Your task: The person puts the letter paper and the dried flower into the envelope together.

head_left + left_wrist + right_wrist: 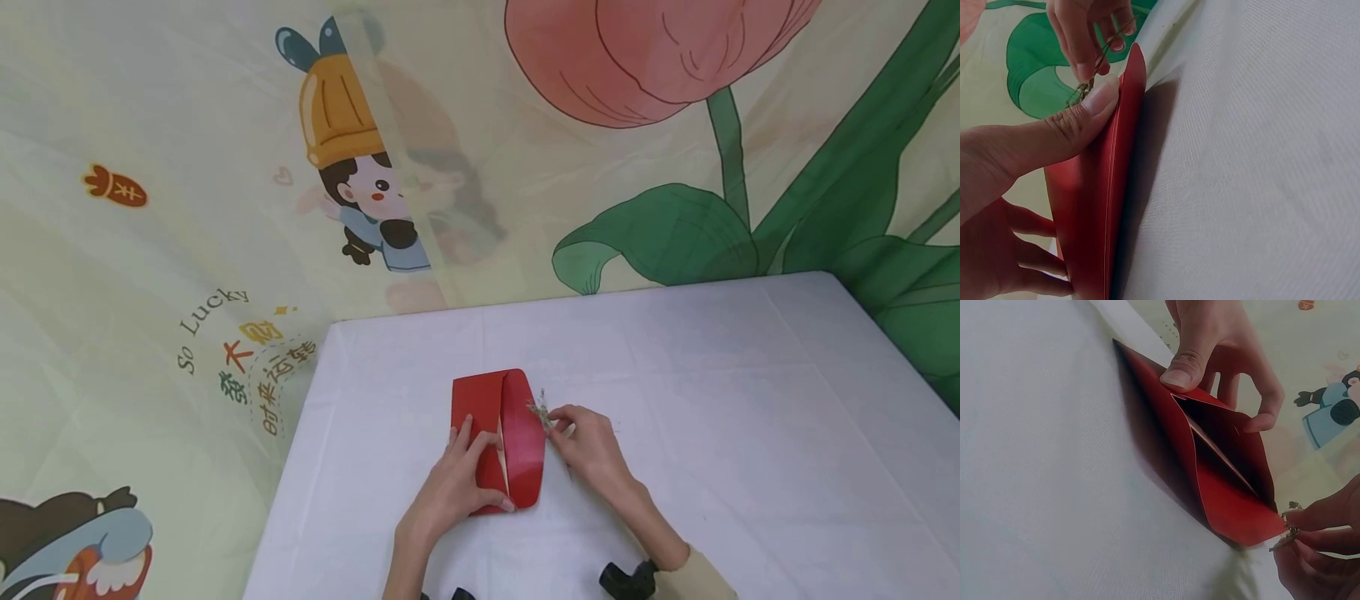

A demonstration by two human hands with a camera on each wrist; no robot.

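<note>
A red envelope (pixel 475 400) lies on the white table with its flap (pixel 522 442) folded out to the right. My left hand (pixel 456 482) grips the envelope, thumb at its near edge and index finger at the mouth, holding it apart. In the right wrist view the mouth of the envelope (pixel 1247 519) gapes, and a pale edge shows inside. My right hand (pixel 588 442) pinches a small dried sprig (pixel 540 410) between thumb and fingers, beside the flap's outer edge. Thin stems of the sprig show in the left wrist view.
A white cloth covers the table (pixel 712 400). Behind it hangs a printed backdrop (pixel 225 167) with cartoon figures and a large pink flower. A black wrist device (pixel 628 581) sits on my right forearm by a beige sleeve (pixel 693 575).
</note>
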